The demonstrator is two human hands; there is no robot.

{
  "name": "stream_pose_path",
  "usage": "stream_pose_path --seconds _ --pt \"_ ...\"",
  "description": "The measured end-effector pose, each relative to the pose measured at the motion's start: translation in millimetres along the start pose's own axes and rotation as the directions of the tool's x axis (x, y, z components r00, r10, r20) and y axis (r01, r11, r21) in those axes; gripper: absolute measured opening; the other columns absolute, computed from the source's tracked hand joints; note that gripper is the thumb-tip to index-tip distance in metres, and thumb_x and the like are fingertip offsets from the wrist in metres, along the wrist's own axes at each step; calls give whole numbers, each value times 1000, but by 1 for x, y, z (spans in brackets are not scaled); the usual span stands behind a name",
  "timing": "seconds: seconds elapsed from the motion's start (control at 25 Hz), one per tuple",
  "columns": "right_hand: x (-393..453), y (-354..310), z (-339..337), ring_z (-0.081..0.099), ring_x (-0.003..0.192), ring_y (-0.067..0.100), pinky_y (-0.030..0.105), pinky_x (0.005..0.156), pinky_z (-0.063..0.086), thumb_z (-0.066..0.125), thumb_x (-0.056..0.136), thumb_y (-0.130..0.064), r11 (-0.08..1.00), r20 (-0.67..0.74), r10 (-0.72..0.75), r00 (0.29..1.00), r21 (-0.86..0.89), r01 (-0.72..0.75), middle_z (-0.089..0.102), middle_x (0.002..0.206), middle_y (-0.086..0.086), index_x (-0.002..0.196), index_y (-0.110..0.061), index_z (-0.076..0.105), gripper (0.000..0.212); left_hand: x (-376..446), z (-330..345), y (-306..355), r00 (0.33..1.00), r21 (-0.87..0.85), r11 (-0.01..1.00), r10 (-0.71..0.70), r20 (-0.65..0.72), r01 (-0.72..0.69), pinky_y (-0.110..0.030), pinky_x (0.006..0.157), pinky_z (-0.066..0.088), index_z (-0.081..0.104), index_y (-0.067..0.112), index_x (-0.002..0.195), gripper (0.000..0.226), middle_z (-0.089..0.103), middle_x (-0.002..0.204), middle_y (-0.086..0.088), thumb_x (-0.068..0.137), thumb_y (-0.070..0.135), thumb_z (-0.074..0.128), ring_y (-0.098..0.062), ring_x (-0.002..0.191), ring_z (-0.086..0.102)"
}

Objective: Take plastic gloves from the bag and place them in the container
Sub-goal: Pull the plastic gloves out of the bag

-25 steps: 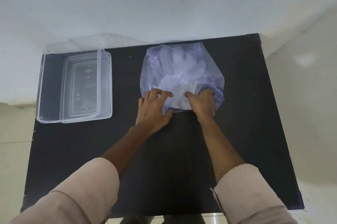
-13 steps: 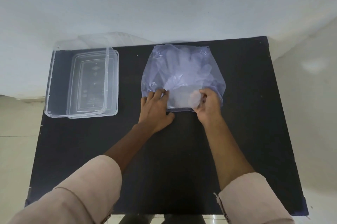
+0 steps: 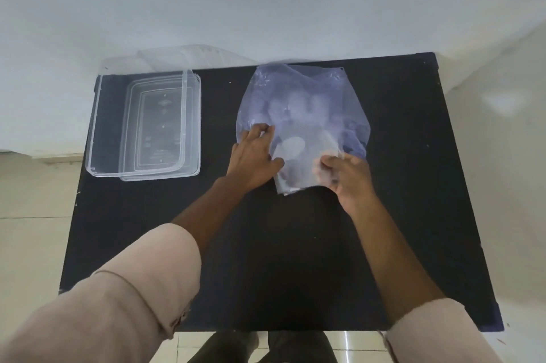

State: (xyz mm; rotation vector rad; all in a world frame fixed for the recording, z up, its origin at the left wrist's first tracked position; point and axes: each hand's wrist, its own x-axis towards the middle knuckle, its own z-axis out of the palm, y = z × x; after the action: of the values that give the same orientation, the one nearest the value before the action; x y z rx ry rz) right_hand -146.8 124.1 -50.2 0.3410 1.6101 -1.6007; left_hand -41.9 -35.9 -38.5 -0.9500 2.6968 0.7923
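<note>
A clear bluish plastic bag (image 3: 298, 102) lies at the back middle of the black table (image 3: 295, 259), with pale plastic gloves faintly visible inside. My left hand (image 3: 254, 155) presses flat on the bag's near left edge, fingers spread. My right hand (image 3: 347, 175) pinches a thin clear plastic glove (image 3: 298, 167) that sticks out of the bag's near opening toward me. The clear rectangular container (image 3: 144, 126) stands at the back left of the table, apart from both hands.
A clear lid (image 3: 161, 129) lies in or under the container. A white wall runs behind the table. Tiled floor shows to the left and right, and dark shoes (image 3: 260, 348) show below the table's near edge.
My right hand has drawn back toward me, pulling a glove partly out of the bag's opening. My left hand has slid a little further onto the bag.
</note>
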Motion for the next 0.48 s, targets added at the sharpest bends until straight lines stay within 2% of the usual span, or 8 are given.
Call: stream_pose_path --seconds 0.12,0.28,0.36,0.48 --pt "-38 22 -26 68 65 16 27 58 55 66 84 -4 998 28 26 999 -55 -25 70 75 6 87 -6 69 5 -5 -4 -4 1000 -12 1000 -4 31 4 -56 107 32 37 13 144 72 33 152 -6 81 32 65 -34 140 27" --pt "-90 79 -32 68 73 20 32 64 54 65 86 -9 990 -23 86 996 -112 -88 71 81 9 95 -6 69 11 -39 5 -21 998 14 998 67 0 -67 -57 110 26 36 24 145 70 33 151 -8 82 32 65 -35 139 28" --pt "-111 107 -25 68 73 21 33 62 54 64 87 -10 989 -60 118 991 -80 -123 70 80 8 93 -9 68 8 -74 12 -37 994 -71 994 83 -65 -88 -53 107 32 43 28 141 66 38 146 -9 79 29 67 -33 132 36" --pt "-138 145 -7 68 78 24 36 67 56 63 88 -10 974 -126 225 966 4 -226 70 82 10 92 -10 65 5 -142 32 -79 991 -256 967 -37 -131 3 -50 100 42 52 28 129 55 47 133 -8 78 23 69 -28 121 46"
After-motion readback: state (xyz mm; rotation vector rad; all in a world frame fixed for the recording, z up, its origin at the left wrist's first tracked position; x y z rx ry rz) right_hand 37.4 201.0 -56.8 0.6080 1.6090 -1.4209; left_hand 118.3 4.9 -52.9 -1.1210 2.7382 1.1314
